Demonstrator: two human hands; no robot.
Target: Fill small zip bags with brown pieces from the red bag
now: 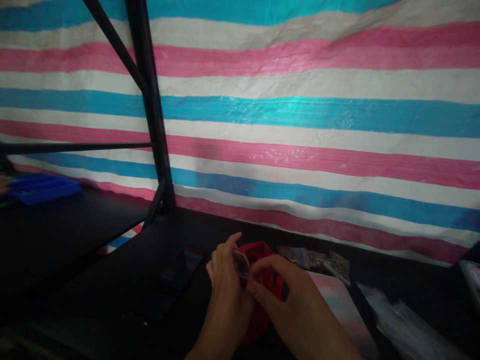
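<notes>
"Right hand (296, 290) is nearest me, its forearm rising from the bottom of my view. I see thumb and forefinger pinched on the rim of a clear bag (241, 263)."

"And the left hand (225, 282)? On my feed it curls round the other side of that bag."

"Same for me. One left finger sticks up past the rim; the thumb is hidden, so I can't tell how firmly those fingers close."

"I place the bag between the two sets of fingers. Its contents are too dim for me."

"Just behind and below the fingers I get a red thing (264, 249), mostly covered by both hands; I can't read its form."

"Beyond the right knuckles?"

"Three packets (317, 260) of small brown bits, in a row. A pale pink-and-blue pad (341, 305) shows just beside the right hand, partly hidden by it. Farther right of those fingers lies loose plastic (405, 320)."

"Left of the left fingers, apart from them, I have a dark slab (189, 261) on the black table (142, 255). Well off from them, left of a black frame (150, 100), sits a blue tray (45, 189)."

"And beyond all the fingertips, I see a striped sheet (318, 110) in pink, white and blue."
</notes>
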